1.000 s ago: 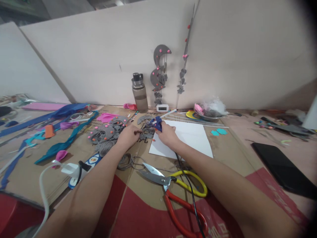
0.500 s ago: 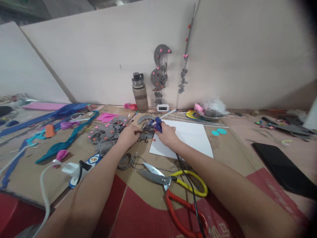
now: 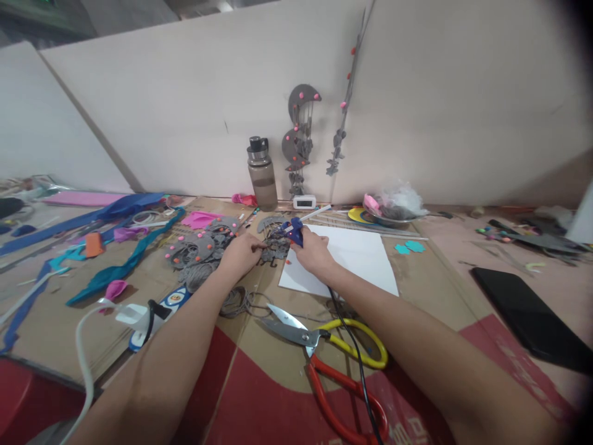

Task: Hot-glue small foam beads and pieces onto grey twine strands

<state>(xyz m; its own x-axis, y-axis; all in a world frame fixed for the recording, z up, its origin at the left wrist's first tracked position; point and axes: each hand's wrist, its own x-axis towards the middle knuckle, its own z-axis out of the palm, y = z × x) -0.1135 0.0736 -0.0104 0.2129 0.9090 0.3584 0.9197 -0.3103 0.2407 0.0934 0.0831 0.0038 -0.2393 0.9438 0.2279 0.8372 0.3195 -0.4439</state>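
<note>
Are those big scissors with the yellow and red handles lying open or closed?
Open. The steel-bladed scissors lie flat on the brown cardboard, yellow and red handle loops spread apart; neither hand touches them.

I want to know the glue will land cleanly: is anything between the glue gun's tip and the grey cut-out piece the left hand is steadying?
Nothing visible blocks it. The right hand holds the blue glue gun with its tip right at the grey cut-out piece, and the left hand presses the piece from the other side, its fingers beside the tip rather than across it.
</note>
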